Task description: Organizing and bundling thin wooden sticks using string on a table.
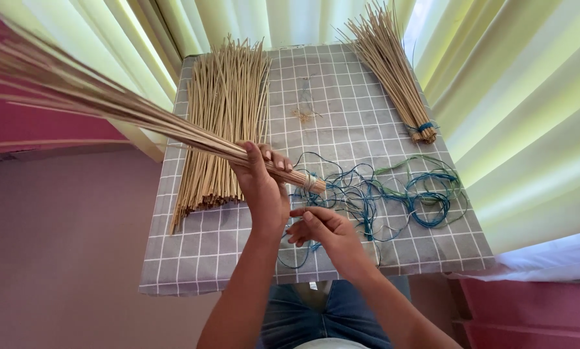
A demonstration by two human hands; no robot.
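Two hands at work over a small table w/ a grey checked cloth (238, 258). Left hand (262, 187) has its fingers wrapped tight round a bundle of thin sticks (109, 110), gripped near the cut ends; the bundle slants up and away to the left, held off the table. Right hand (325, 232) sits just below, fingers half curled, pinching blue cord (367, 200) — how firm that pinch is, can't tell. Pale binding already shows at the bundle's end, beside the left fingers.

Judgement: to do the wrap well, keep the left grip tight so sticks don't splay, keep cord taut, lay turns close together near the ends.

No containers in view. Loose sticks (228, 123) lie in a flat pile on the cloth, left of the hands; a tied bundle (393, 71) lies at the far right corner; the cord tangle spreads right of the hands.
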